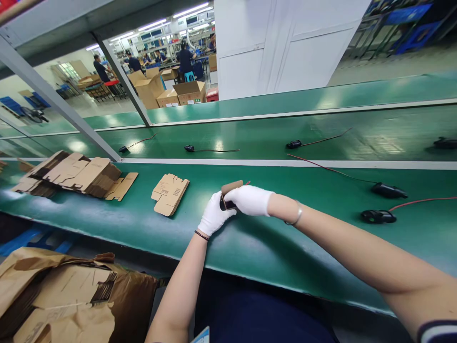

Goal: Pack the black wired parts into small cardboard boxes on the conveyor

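My left hand (pixel 214 214), in a white glove, is closed around a small open cardboard box (pixel 233 186) just above the green bench. Fingers of my gloved right hand (pixel 250 200) are bent at the box's opening, close to a black device (pixel 227 205) partly inside it. A red wire tip (pixel 247 183) pokes out beside the right knuckles; most of the wire is hidden. Left of my hands lies a small stack of flat cardboard boxes (pixel 170 194). To the right, two more black devices (pixel 378 216) with red wires lie on the bench.
Piles of folded cardboard boxes (pixel 84 174) occupy the bench's left side. Behind a white strip (pixel 250 163), several wired black devices (pixel 294 144) lie on a green belt (pixel 250 138). A metal post (pixel 60 90) slants at left. An open brown sack (pixel 132 300) of flat boxes stands below.
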Available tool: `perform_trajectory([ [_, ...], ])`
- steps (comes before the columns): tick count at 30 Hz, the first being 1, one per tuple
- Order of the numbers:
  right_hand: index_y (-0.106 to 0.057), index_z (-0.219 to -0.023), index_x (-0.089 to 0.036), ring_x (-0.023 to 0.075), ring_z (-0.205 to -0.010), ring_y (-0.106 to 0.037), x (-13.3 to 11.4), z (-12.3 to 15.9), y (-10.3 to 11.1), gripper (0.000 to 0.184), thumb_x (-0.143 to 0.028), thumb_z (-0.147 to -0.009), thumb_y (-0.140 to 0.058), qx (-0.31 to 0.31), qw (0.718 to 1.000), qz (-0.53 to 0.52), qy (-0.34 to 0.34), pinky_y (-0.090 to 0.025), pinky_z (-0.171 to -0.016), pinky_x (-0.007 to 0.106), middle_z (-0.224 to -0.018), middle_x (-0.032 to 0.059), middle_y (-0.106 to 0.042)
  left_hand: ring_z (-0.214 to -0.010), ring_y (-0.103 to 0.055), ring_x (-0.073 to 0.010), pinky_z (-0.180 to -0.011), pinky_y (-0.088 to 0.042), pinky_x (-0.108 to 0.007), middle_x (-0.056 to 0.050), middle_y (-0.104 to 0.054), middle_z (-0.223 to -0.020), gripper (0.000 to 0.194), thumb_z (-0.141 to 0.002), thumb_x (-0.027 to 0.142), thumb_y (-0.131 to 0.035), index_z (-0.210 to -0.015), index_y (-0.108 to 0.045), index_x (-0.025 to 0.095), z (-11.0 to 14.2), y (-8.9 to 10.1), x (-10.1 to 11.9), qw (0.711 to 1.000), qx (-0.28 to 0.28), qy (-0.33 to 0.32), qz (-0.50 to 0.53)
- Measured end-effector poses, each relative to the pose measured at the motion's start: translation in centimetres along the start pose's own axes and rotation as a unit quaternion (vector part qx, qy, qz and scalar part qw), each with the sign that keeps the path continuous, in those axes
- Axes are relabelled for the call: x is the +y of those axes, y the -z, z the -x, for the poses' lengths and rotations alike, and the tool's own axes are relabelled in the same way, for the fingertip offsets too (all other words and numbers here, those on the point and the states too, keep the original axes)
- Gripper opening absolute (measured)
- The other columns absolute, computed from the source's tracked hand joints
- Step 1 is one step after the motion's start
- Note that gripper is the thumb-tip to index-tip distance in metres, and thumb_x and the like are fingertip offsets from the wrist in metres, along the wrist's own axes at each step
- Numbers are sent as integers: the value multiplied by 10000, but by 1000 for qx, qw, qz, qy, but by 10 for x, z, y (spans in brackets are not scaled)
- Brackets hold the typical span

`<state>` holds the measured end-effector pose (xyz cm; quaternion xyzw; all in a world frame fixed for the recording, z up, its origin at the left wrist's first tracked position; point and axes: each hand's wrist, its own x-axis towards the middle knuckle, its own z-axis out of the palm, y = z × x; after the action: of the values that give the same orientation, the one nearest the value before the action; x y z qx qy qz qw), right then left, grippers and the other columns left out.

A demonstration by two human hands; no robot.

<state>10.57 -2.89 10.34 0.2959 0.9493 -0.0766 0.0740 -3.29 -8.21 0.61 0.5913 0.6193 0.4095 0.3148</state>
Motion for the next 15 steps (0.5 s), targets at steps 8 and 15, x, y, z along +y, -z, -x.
perform_trajectory([
  [8, -616, -1102, -140, 201, -819, -645, 56, 33, -28, 376, -363, -892, -399, 136, 927, -241, -254, -478, -701, 294, -1000, 105, -689, -1080, -548, -256, -920, -440, -391, -96, -570, -1158, 556, -610, 211, -749, -1118, -529, 170, 1, -2, -1, 1000, 8, -14, -21],
  [15, -624, -822, -153, 148, -673, -606, 39, 6, -58, 262, -369, -819, -476, 294, 824, -423, -234, -460, -606, 247, -774, 44, -675, -1054, -559, -261, -905, -449, -411, -89, -580, -1130, 597, -598, 195, -755, -1147, -521, 181, 1, -5, -4, 999, 11, -14, -27],
])
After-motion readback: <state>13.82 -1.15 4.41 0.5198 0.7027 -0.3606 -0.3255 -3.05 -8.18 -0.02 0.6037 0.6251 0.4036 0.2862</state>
